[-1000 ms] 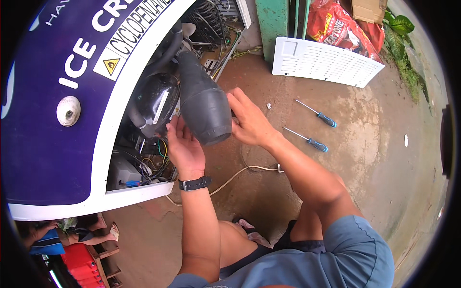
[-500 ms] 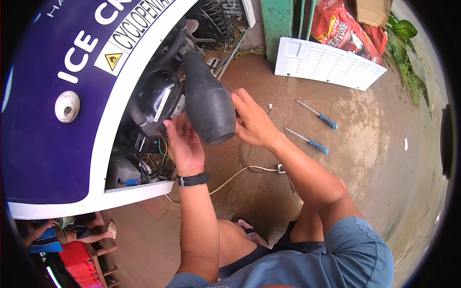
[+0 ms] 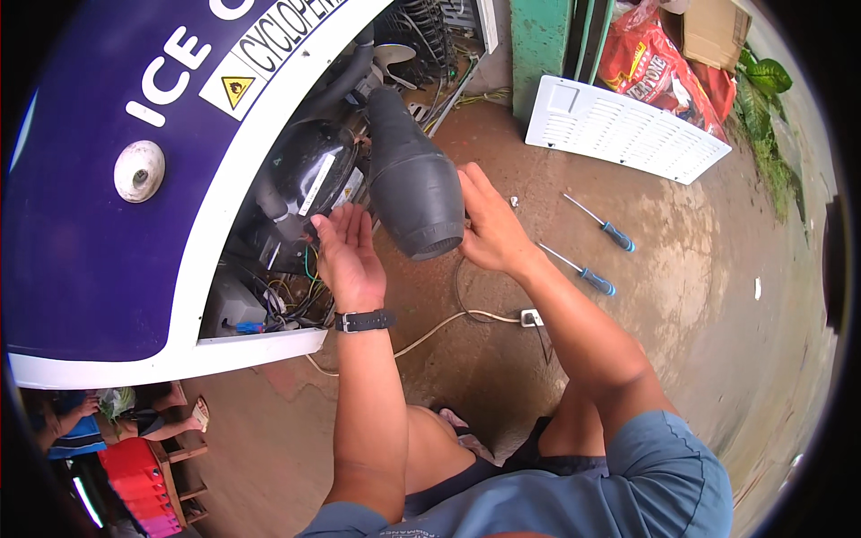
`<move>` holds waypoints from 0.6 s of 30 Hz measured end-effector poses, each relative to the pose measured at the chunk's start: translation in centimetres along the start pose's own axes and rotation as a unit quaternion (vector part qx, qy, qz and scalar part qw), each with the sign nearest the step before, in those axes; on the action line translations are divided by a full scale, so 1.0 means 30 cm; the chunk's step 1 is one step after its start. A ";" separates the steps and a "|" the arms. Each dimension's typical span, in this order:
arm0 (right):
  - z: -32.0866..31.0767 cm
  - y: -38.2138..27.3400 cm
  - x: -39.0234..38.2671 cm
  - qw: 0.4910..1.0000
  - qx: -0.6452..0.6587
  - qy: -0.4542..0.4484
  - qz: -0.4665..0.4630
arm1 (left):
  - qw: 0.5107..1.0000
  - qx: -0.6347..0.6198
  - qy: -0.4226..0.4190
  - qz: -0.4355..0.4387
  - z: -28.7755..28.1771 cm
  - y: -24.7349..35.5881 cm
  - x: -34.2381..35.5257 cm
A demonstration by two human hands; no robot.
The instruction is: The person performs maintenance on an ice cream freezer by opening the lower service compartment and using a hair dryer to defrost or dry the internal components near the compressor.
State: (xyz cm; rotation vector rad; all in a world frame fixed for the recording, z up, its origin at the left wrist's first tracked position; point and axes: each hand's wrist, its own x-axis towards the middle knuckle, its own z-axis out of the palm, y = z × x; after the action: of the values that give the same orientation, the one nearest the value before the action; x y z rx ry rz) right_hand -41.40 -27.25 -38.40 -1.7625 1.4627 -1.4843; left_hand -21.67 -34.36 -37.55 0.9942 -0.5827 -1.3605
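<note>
Concrete floor (image 3: 686, 278), right hand (image 3: 495, 226) gripping black hair dryer (image 3: 415, 184), left hand (image 3: 352, 266) open, palm up, black compressor (image 3: 300, 161) just beyond left hand

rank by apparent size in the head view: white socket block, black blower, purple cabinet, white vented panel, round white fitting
1. Purple cabinet
2. Black blower and white vented panel: too close to rank, and the blower looks nearer the camera
3. Round white fitting
4. White socket block

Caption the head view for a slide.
Right hand holds a black hair dryer, left hand open, beside machinery in a purple cabinet.
</note>
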 end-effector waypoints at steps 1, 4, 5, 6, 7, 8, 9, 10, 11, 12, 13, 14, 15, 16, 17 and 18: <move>0.001 0.000 0.001 1.000 0.000 0.001 -0.003 | 1.000 -0.001 0.006 0.003 0.000 -0.002 0.004; 0.004 0.002 0.001 1.000 -0.011 0.001 -0.011 | 1.000 -0.001 0.014 0.013 0.007 -0.005 0.009; 0.006 0.007 -0.001 1.000 -0.011 0.001 -0.011 | 1.000 -0.001 0.015 0.020 0.009 -0.009 0.010; 0.008 0.011 -0.002 1.000 -0.016 -0.004 -0.009 | 1.000 -0.001 0.014 0.019 0.011 -0.010 0.011; 0.009 0.014 -0.002 1.000 -0.020 -0.010 -0.006 | 1.000 -0.001 0.018 0.023 0.013 -0.011 0.012; 0.007 0.013 -0.003 1.000 -0.021 -0.009 -0.005 | 0.999 -0.002 0.022 0.026 0.018 -0.010 0.011; 0.004 0.010 -0.003 1.000 -0.012 -0.011 -0.004 | 0.999 -0.002 0.021 0.025 0.024 -0.010 0.010; 0.001 0.008 -0.004 1.000 -0.004 -0.014 -0.002 | 0.999 -0.004 0.022 0.024 0.030 -0.010 0.008; -0.002 0.004 -0.003 1.000 -0.004 -0.013 -0.002 | 0.999 -0.007 0.024 0.025 0.035 -0.009 0.008; -0.004 0.000 -0.003 1.000 -0.007 -0.013 0.001 | 0.999 -0.007 0.023 0.024 0.036 -0.009 0.009; -0.006 -0.002 -0.003 1.000 -0.010 -0.013 0.004 | 0.999 -0.011 0.025 0.020 0.037 -0.008 0.011; -0.007 -0.001 -0.001 1.000 -0.010 -0.012 0.004 | 0.999 -0.016 0.027 0.017 0.039 -0.005 0.011; -0.009 0.002 0.001 1.000 -0.012 -0.006 -0.005 | 0.999 -0.016 0.026 0.017 0.042 -0.004 0.010; -0.010 0.004 0.003 1.000 -0.014 -0.001 -0.013 | 0.999 -0.012 0.030 0.015 0.044 -0.002 0.009; -0.011 0.008 0.005 1.000 -0.015 0.000 -0.013 | 0.999 -0.009 0.035 0.013 0.047 -0.001 0.009; -0.011 0.012 0.005 1.000 -0.019 -0.001 -0.012 | 0.999 -0.008 0.034 0.013 0.044 -0.002 0.012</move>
State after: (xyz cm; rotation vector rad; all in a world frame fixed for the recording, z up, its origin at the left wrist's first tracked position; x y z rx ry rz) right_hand -41.86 -27.41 -38.51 -1.8106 1.4833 -1.4744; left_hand -22.73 -35.03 -37.02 1.0122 -0.5302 -1.3012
